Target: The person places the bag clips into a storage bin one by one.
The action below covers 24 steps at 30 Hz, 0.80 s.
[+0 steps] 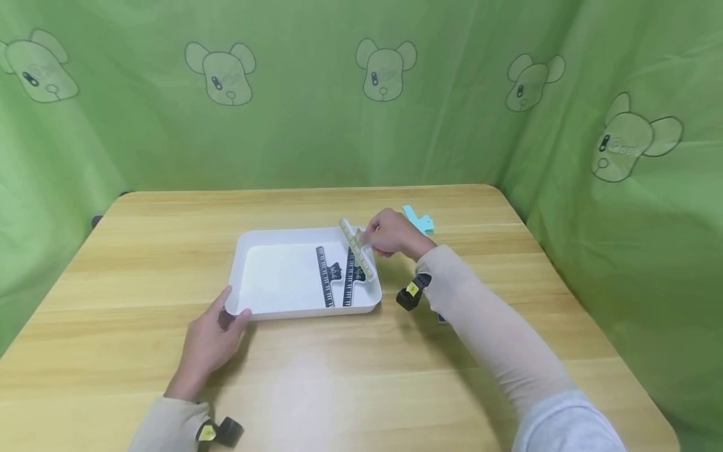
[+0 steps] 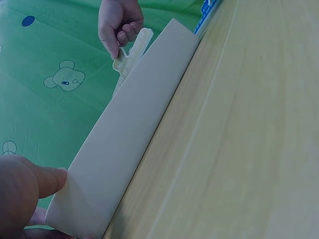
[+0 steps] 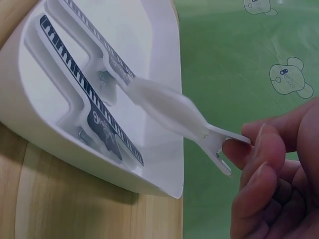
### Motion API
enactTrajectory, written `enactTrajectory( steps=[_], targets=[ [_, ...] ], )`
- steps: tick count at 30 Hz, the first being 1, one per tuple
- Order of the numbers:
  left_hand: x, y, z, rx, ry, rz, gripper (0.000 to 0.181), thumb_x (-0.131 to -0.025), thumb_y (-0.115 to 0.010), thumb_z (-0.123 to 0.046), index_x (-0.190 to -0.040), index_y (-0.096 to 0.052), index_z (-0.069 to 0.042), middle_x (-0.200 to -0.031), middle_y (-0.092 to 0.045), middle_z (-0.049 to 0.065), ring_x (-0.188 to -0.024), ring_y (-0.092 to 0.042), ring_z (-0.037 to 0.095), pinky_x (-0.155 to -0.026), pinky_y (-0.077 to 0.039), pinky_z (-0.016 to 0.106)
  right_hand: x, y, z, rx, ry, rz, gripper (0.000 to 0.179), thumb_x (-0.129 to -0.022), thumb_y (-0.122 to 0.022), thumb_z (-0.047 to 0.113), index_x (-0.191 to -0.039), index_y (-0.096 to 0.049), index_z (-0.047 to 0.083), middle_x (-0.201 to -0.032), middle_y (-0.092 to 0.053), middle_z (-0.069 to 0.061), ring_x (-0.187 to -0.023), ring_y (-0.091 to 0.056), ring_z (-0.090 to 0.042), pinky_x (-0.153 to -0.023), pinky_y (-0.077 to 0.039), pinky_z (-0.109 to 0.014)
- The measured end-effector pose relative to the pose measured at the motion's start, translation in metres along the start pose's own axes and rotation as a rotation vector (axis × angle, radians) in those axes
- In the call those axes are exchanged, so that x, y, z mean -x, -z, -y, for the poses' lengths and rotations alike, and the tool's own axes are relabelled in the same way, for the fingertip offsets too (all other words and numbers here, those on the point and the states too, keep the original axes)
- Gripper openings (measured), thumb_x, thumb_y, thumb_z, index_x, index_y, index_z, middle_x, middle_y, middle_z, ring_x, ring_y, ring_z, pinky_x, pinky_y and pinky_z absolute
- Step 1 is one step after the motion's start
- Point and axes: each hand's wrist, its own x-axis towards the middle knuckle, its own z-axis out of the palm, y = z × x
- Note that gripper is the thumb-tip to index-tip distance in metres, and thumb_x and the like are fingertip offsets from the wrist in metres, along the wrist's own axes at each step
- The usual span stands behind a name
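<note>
A white tray [image 1: 277, 276] lies on the table, and my left hand [image 1: 211, 339] holds its near left corner. In the left wrist view that hand's thumb [image 2: 50, 181] presses the tray's outer wall. With thumb and fingertips, my right hand [image 1: 392, 232] pinches the handle of a pale cream clip [image 1: 356, 250] printed with piano keys. The clip is tilted over the tray's right end, its jaws toward the tray. Below it, two black piano-key clips lie in the tray: one black clip [image 1: 324, 276] on the left, another black clip [image 1: 348, 285] partly covered by the cream one.
Behind my right hand, a light blue clip [image 1: 419, 220] lies on the wooden table [image 1: 316, 376]. A dark blue item [image 1: 442, 319] shows partly from under my right forearm. Green curtains [image 1: 305, 138] printed with bear heads hang around the table's back and sides.
</note>
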Motion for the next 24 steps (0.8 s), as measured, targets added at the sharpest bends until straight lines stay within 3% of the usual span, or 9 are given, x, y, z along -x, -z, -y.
enactTrajectory(
  steps=[7, 24],
  targets=[
    [0.0005, 0.0005, -0.001, -0.005, 0.009, 0.004, 0.073, -0.099, -0.053, -0.037, -0.152, -0.021, 0.001, -0.148, -0.031, 0.032, -0.135, -0.03, 0.05, -0.111, -0.025, 0.058, 0.0017, 0.0006, 0.0029, -0.018, 0.03, -0.009, 0.019, -0.093, -0.065, 0.02, -0.084, -0.069, 0.004, -0.066, -0.062, -0.013, -0.051, -0.052, -0.014, -0.052, -0.053, -0.026],
    [0.0001, -0.001, 0.0006, -0.011, -0.009, -0.01, 0.073, -0.099, -0.053, -0.039, -0.152, -0.023, 0.001, -0.147, -0.032, 0.031, -0.134, -0.03, 0.051, -0.11, -0.026, 0.059, 0.0027, -0.0048, 0.0079, -0.001, 0.023, -0.013, 0.02, -0.093, -0.064, 0.021, -0.082, -0.071, 0.005, -0.058, -0.057, -0.004, -0.05, -0.051, -0.013, -0.053, -0.052, -0.026]
  ],
)
